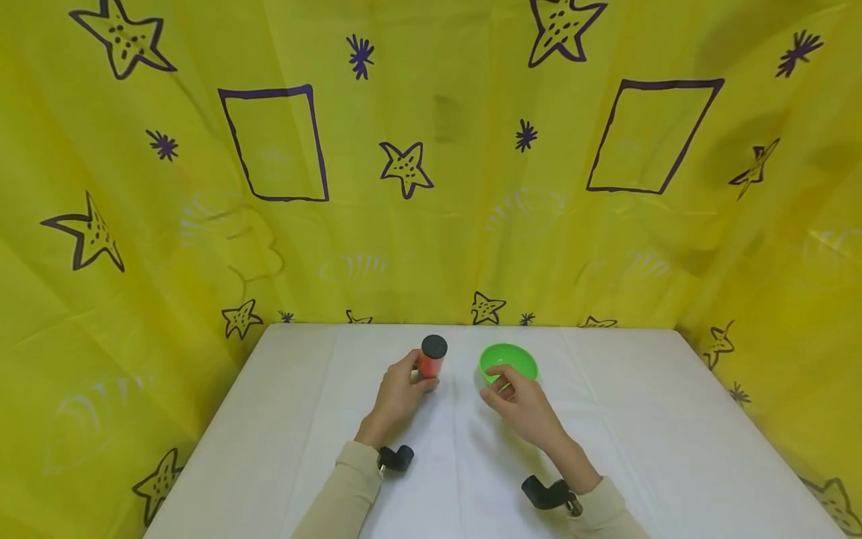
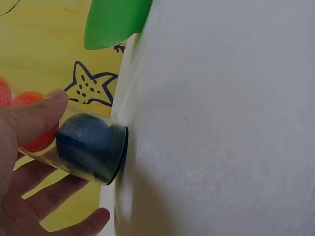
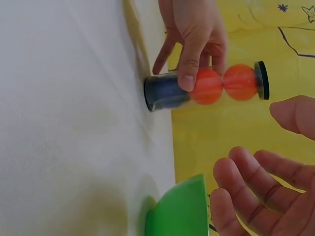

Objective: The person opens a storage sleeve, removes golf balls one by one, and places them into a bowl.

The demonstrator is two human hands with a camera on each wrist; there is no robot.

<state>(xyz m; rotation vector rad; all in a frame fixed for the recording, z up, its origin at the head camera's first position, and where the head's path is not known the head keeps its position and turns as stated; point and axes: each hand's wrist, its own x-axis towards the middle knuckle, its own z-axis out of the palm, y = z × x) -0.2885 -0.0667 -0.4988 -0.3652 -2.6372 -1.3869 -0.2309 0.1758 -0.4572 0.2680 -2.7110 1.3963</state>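
My left hand (image 1: 399, 389) grips a clear tube of balls (image 3: 179, 91) with a black lid (image 1: 434, 346), thumb on one side and fingers on the other. The tube is upright, its base right at the table top. Inside it sit two orange balls (image 3: 240, 82) above a dark blue one (image 2: 88, 145). My right hand (image 1: 525, 412) hovers by the near side of a green bowl (image 1: 518, 358), its fingers loosely bent with nothing between them. In the right wrist view that hand's fingers (image 3: 261, 187) are spread apart, pointing toward the tube.
A white cloth covers the table (image 1: 269, 457). Yellow curtains (image 1: 431, 247) printed with stars hang around its back and sides. Black camera mounts (image 1: 397, 458) are strapped at both wrists.
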